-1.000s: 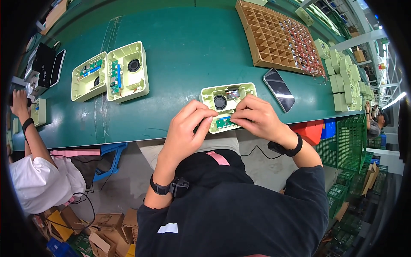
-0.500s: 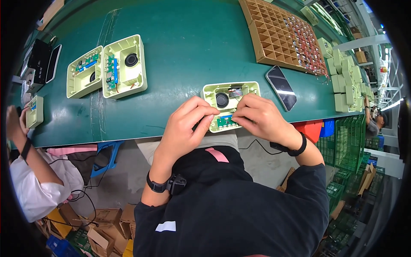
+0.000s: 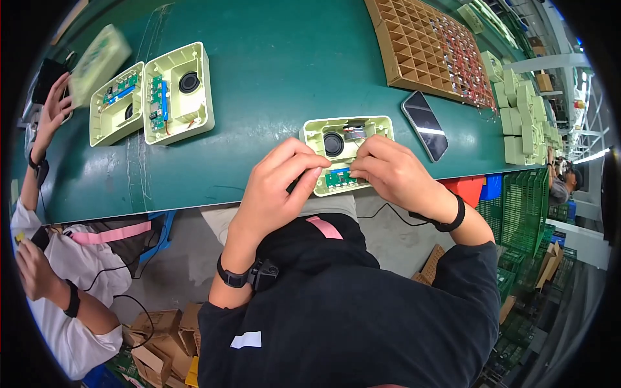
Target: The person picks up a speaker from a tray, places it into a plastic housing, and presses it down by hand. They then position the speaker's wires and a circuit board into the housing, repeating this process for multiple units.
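Left hand (image 3: pixel 275 187): gripping the pale green speaker housing (image 3: pixel 346 152) at its left edge.
Right hand (image 3: pixel 394 174): pinching the green circuit board (image 3: pixel 341 178) inside that housing.

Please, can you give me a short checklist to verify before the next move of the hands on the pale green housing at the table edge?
1. Both hands on the work: left hand and right hand touch the open pale green housing. Ok.
2. Housing lies flat on the green table, open side up. Ok, though it sits close to the near edge.
3. Small green circuit board seated in the housing: fingers cover its edges. Cannot tell.
4. Round black speaker in its place. Ok.
5. Black phone beside the housing, apart from it. Ok.
6. Co-worker's hand far on the left, away from this work. Ok.
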A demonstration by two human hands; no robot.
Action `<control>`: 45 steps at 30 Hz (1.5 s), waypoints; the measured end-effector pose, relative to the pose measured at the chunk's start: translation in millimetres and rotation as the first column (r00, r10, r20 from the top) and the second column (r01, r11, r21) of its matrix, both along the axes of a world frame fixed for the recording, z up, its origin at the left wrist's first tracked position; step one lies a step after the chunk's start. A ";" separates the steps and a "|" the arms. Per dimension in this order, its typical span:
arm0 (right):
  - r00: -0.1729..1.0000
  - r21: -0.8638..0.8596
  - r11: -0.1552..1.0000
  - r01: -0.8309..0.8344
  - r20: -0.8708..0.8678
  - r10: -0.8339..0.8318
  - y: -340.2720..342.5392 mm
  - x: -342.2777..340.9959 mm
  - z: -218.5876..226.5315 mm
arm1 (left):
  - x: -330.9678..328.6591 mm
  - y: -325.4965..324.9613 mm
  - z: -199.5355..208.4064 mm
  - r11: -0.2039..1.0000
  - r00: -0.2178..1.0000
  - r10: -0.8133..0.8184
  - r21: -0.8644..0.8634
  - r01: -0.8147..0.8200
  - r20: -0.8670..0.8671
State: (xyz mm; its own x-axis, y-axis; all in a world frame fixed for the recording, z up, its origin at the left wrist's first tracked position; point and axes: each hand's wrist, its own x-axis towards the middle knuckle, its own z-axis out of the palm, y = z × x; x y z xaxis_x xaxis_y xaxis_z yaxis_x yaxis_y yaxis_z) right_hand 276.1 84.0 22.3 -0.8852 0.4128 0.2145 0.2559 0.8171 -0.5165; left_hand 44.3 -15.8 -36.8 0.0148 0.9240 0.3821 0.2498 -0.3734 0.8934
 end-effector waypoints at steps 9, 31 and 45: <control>0.984 0.099 0.994 -0.050 0.176 0.031 -0.2 -9.0 9.7 | 1.0 1.0 -3.3 0.999 1.000 0.012 0.043 -0.011 -0.015; 0.776 -0.052 0.774 0.631 0.039 -0.630 9.7 23.9 2.7 | 8.4 -2.6 -6.6 0.997 0.996 0.027 0.078 -0.021 -0.081; 0.825 0.379 0.785 0.490 0.092 -0.558 -0.8 11.9 11.7 | 12.9 -7.2 -2.3 0.996 0.991 0.068 0.057 -0.061 -0.112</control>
State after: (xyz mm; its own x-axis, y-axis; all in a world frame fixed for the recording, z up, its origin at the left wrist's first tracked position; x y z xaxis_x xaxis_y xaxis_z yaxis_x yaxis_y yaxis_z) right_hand 288.0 83.1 34.0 -0.5885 0.7610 0.2729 0.7576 0.6370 -0.1426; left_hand 57.2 -23.0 -39.2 0.0022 0.9027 0.4303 0.3741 -0.3998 0.8368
